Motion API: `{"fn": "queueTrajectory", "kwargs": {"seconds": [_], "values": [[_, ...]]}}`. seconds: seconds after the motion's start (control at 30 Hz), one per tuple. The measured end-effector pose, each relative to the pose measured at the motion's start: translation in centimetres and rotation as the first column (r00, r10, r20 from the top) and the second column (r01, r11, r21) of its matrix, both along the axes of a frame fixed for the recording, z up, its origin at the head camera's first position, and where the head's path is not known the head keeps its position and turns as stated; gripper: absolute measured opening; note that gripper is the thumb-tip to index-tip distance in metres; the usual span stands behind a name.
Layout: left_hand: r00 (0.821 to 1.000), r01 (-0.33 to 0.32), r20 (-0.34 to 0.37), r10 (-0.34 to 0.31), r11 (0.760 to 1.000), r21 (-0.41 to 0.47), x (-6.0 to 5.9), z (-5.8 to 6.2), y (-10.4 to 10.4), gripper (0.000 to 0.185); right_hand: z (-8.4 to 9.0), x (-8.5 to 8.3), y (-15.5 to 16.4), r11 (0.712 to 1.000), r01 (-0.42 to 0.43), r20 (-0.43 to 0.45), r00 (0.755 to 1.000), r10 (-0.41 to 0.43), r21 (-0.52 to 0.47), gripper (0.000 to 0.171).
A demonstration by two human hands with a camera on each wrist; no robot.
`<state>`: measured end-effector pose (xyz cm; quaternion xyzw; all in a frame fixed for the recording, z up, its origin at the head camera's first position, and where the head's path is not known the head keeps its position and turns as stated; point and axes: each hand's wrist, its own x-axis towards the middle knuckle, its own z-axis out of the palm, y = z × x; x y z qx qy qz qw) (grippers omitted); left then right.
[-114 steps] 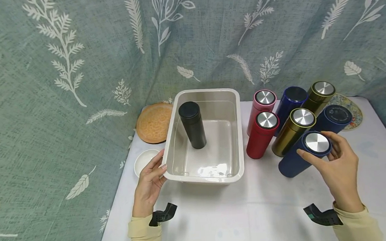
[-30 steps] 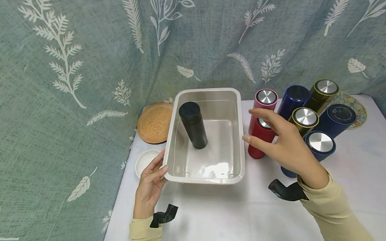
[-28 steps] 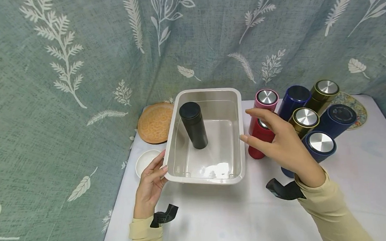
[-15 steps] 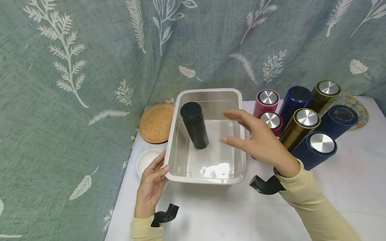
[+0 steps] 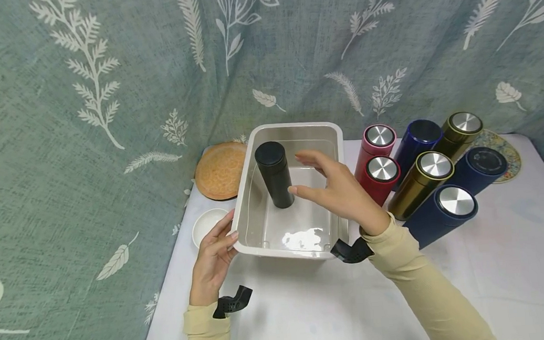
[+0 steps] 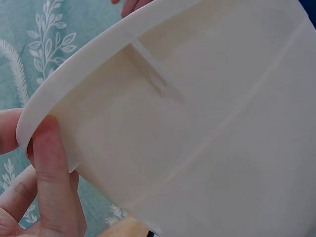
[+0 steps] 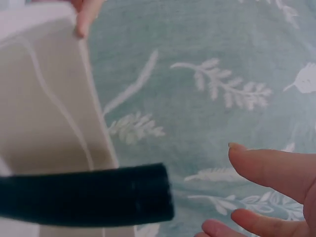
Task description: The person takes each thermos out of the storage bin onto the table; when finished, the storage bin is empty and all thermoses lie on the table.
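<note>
A black vacuum flask [image 5: 276, 176] stands in the left part of a cream plastic bin [image 5: 264, 248]. My left hand [image 5: 214, 261] grips the bin's near left corner; the left wrist view has its fingers [image 6: 50, 168] on both sides of the rim. Over the bin, my right hand [image 5: 337, 193] spreads thumb and fingers just right of the flask, holding nothing. Seen from the right wrist, the flask's dark lid end [image 7: 148, 193] faces the parted fingertips, with a gap between.
Right of the bin several flasks stand close together: pink [image 5: 378, 140], red [image 5: 380, 181], gold [image 5: 413, 191], dark blue [image 5: 438, 219] and others. Behind them lies a patterned round mat [image 5: 513, 159]. A wooden plate [image 5: 220, 171] and a white bowl [image 5: 205, 227] sit on the left.
My right hand has let go of the front dark blue flask and moved left, past the red flask, over the bin to the black flask. The left hand keeps its grip on the bin.
</note>
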<state>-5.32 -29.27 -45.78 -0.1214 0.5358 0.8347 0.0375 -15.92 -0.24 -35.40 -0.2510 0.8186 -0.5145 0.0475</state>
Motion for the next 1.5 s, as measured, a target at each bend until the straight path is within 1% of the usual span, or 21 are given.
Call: {"fn": "queueTrajectory", "kwargs": {"seconds": [0.17,0.23,0.33,0.43,0.63,0.73,0.87,1.1,1.37,1.5], "values": [[1.000,0.012,-0.025,-0.012,1.000,0.009,0.0,0.0,0.1,0.052,-0.7,-0.6,-1.0,0.994,0.043,-0.062,0.997,-0.037,0.098,0.070],[0.999,0.015,-0.030,-0.015,1.000,0.003,-0.1,0.0,0.1,0.051,-0.9,-0.9,-1.4,0.992,0.045,-0.064,0.997,-0.038,0.119,0.072],[1.000,0.008,-0.027,-0.008,1.000,0.006,-0.1,0.0,0.2,0.051,-1.3,-1.4,-1.9,0.992,0.039,-0.044,0.998,-0.034,0.123,0.072],[1.000,0.007,-0.023,-0.007,1.000,0.012,-0.2,0.0,0.2,0.052,-1.9,-2.1,-2.4,0.993,0.060,-0.029,0.998,-0.058,0.106,0.070],[1.000,0.000,-0.025,0.000,1.000,0.018,-0.2,0.0,0.2,0.051,-3.2,-3.2,-3.5,0.987,0.160,-0.009,0.987,-0.160,-0.008,0.063],[1.000,-0.008,-0.022,0.008,1.000,0.013,-0.2,0.1,0.2,0.051,-3.6,-3.5,-4.0,0.985,0.160,0.027,0.987,-0.158,-0.064,0.067],[1.000,-0.008,-0.018,0.008,1.000,0.005,-0.2,0.0,0.2,0.053,-3.8,-3.7,-4.7,0.985,0.147,0.061,0.988,-0.142,-0.095,0.073],[1.000,-0.017,-0.008,0.017,1.000,-0.013,-0.1,0.1,0.1,0.056,-3.6,-4.0,-5.4,0.990,0.129,0.082,0.989,-0.124,-0.049,0.078],[0.999,-0.031,0.016,0.032,0.999,-0.019,-0.2,0.1,0.0,0.056,-3.3,-5.1,-6.6,0.992,0.125,0.137,0.983,-0.120,-0.029,0.082],[1.000,-0.026,0.010,0.026,1.000,-0.016,-0.1,0.1,0.0,0.057,-3.4,-5.6,-7.2,0.992,0.124,0.159,0.980,-0.120,-0.013,0.084]]}}
